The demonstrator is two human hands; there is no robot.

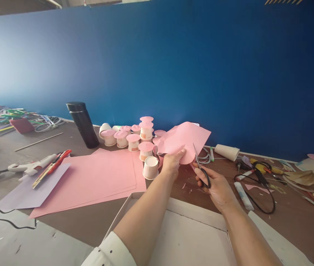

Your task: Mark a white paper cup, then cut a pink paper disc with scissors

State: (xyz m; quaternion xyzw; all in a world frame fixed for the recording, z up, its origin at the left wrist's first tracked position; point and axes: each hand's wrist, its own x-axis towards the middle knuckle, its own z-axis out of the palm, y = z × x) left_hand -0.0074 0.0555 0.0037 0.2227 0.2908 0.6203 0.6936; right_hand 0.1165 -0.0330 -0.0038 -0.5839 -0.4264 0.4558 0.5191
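Note:
My left hand (173, 162) pinches a pink sheet of paper (186, 138) near its lower edge, holding it up off the table. The bottom of this sheet has a rounded, cut outline. In my right hand (219, 186) is a pair of scissors (205, 177) with black handles, its blades pointing up against the paper's right side. Just left of my left hand stands an uncovered paper cup (150, 168). Behind it are several upturned paper cups topped with pink paper discs, such as one cup (146, 150), and some are stacked.
Pink sheets (104, 171) lie at left, beside a purple sheet (35, 188), a glue gun (35, 165) and a red cutter (60, 160). A black flask (82, 125) stands behind. A white box (195, 236) is nearest me. Cables (268, 177) and a glue tube (243, 195) lie right.

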